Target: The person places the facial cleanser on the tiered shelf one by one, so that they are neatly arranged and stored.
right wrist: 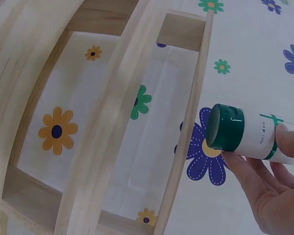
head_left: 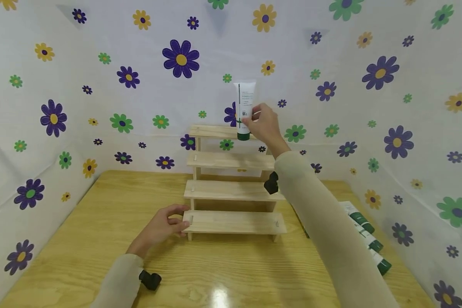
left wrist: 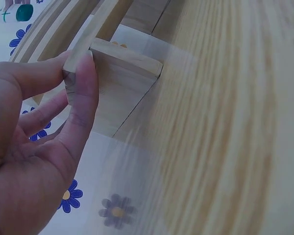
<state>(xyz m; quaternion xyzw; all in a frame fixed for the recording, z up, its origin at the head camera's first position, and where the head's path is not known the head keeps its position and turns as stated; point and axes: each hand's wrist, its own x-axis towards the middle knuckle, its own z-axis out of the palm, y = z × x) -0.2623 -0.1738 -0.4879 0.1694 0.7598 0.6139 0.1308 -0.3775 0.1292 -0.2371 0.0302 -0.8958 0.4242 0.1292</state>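
A white squeeze tube (head_left: 245, 102) with a dark green cap is pinched in my right hand (head_left: 267, 125), cap down, in front of the wall and at the top step of a wooden stepped rack (head_left: 235, 160). In the right wrist view the green cap (right wrist: 226, 127) sits just beyond the edge of the top board, with thumb and fingers around the tube's body. My left hand (head_left: 163, 224) grips the left end of the rack's lowest board. The left wrist view shows thumb and fingers (left wrist: 81, 93) on either side of that board's end (left wrist: 83, 54).
Several white tubes with green caps (head_left: 373, 241) lie on the wooden table (head_left: 231, 273) at the right, beside my right forearm. A flower-patterned cloth (head_left: 215, 85) surrounds the table behind and at both sides. Black wrist cameras are strapped to both sleeves.
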